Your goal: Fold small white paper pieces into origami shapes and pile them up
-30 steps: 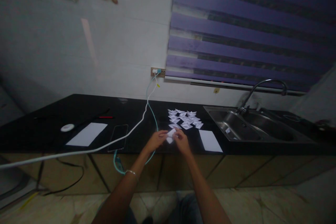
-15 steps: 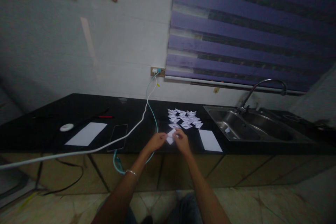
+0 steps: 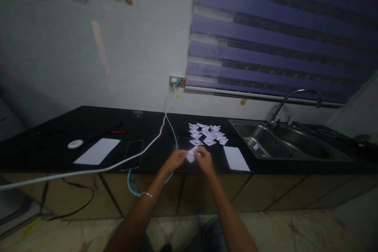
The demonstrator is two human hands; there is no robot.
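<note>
Between my two hands is a small folded piece of white paper (image 3: 191, 155), held just over the counter's front part. My left hand (image 3: 176, 159) pinches its left corner, fingers closed. On the opposite side my right hand (image 3: 203, 158) grips the paper between thumb and fingers. Just beyond them several folded paper boats (image 3: 209, 134) stand grouped in rows on the black counter (image 3: 159, 134). To the right of my right hand lies a stack of white paper sheets (image 3: 236, 158). The exact folds in the held paper are too blurred to make out.
A white cable (image 3: 153, 141) and a light blue cable run from the wall socket (image 3: 177, 81) across the counter. Left are a phone (image 3: 133, 153), a white sheet (image 3: 97, 151), a round white object (image 3: 75, 144) and a red pen (image 3: 118, 132). A steel sink (image 3: 274, 141) is at right.
The folded paper has tilted and shifted very slightly between my fingers. Both hands keep their hold in almost the same place.
</note>
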